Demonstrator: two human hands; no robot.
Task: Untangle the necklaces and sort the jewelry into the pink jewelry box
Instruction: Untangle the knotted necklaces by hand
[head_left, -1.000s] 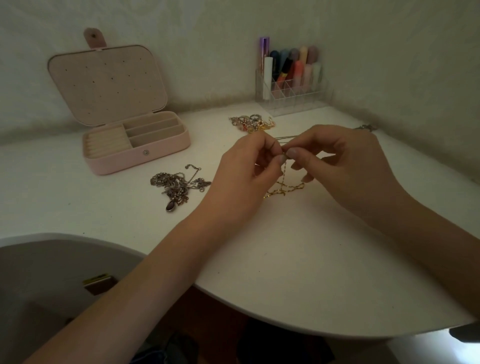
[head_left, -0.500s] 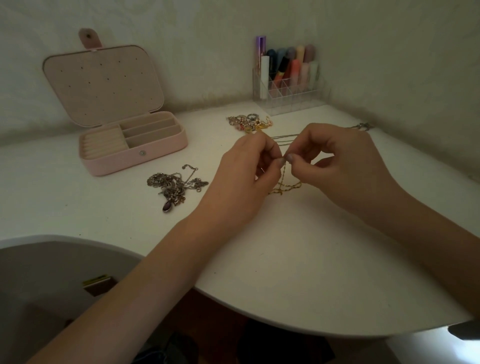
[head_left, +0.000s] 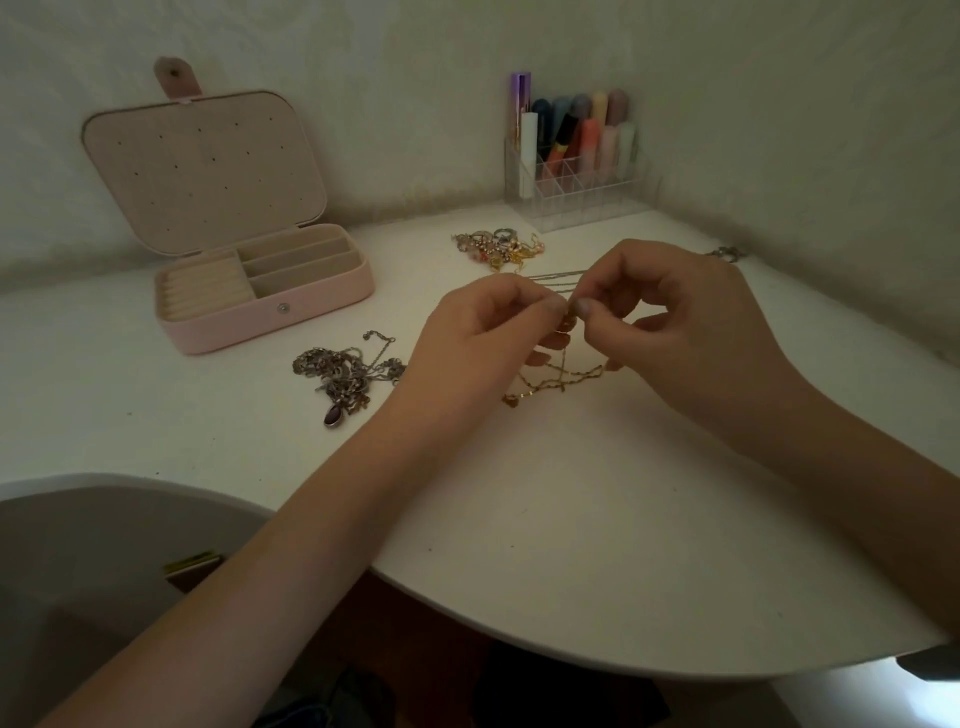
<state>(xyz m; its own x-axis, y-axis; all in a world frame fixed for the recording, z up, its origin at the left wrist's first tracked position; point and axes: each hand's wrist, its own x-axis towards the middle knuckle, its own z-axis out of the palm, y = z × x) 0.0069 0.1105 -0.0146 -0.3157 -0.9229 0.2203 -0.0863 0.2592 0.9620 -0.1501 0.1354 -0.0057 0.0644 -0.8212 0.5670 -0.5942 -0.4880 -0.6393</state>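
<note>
Head view: at frame centre, the left hand (head_left: 483, 332) and right hand (head_left: 670, 317) meet fingertip to fingertip, both pinching a gold necklace (head_left: 558, 382) whose chain hangs downward onto the white table (head_left: 571, 519). The pink jewelry box (head_left: 265, 291) sits open at upper left, long axis left-right. A silver necklace tangle (head_left: 345, 374) lies below it.

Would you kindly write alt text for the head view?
Both hands, left hand and right hand, pinch a tangled gold necklace above a white table. A pink jewelry box stands open at left, beside a silver chain heap.
</note>
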